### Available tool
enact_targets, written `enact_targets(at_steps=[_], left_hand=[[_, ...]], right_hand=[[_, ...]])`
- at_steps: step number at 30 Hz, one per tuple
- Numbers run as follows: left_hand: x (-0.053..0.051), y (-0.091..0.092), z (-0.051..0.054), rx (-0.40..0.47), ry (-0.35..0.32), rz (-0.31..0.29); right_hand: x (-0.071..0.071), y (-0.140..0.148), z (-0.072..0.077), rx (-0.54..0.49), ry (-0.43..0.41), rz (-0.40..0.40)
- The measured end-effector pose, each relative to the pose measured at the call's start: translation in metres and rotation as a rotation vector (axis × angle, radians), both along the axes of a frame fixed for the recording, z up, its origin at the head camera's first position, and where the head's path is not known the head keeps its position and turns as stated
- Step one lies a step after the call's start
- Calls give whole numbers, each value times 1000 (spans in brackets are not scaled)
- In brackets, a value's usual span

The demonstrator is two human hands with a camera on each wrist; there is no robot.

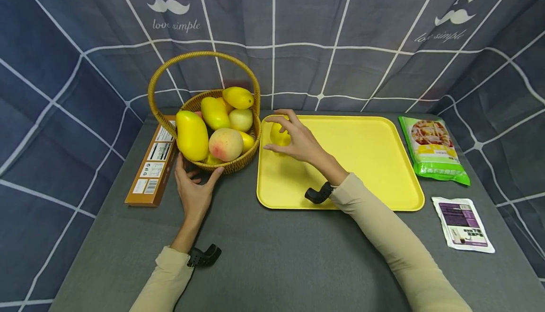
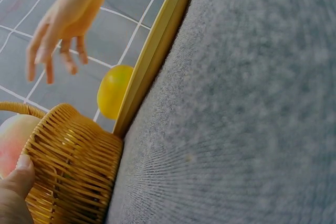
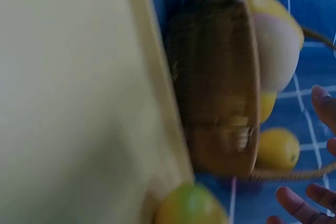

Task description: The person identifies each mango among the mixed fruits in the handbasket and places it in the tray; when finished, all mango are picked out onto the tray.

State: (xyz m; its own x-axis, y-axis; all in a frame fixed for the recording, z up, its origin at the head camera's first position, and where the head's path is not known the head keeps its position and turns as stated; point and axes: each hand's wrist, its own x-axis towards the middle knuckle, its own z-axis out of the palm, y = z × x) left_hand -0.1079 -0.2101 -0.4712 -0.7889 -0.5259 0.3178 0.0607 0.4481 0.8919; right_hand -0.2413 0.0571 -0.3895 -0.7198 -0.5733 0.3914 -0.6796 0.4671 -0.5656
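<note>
A woven basket (image 1: 249,160) with a tall handle holds a peach (image 1: 225,144), several yellow fruits (image 1: 191,134) and a pale green round fruit (image 1: 241,120). My left hand (image 1: 193,189) grips its near side, the thumb (image 2: 22,174) against the wicker close to the rim. On the left end of the yellow tray (image 1: 362,160) lies a rounded yellow fruit (image 1: 278,135), tinged green in the right wrist view. Above it is my right hand (image 1: 300,139), thumb and fingers spread apart. In the left wrist view a gap shows between that hand and the fruit (image 2: 114,92).
A brown box (image 1: 151,170) with labels lies left of the basket. Right of the tray are a green food packet (image 1: 434,149) and a white and purple pouch (image 1: 464,224). A grey checked curtain (image 1: 306,33) hangs behind the table (image 1: 264,255).
</note>
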Motion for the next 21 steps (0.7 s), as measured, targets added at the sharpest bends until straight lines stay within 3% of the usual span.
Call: enact_targets(at_steps=[9,12,21], left_hand=[[0,-1,-1,0,-3,6],[0,-1,-1,1,-3,4],[-1,-1,0,2,-15,4]], right_hand=[[12,-52,22,-40,134,199],[14,-69,25,-57,144,259],[14,-103,27,-30,134,333]])
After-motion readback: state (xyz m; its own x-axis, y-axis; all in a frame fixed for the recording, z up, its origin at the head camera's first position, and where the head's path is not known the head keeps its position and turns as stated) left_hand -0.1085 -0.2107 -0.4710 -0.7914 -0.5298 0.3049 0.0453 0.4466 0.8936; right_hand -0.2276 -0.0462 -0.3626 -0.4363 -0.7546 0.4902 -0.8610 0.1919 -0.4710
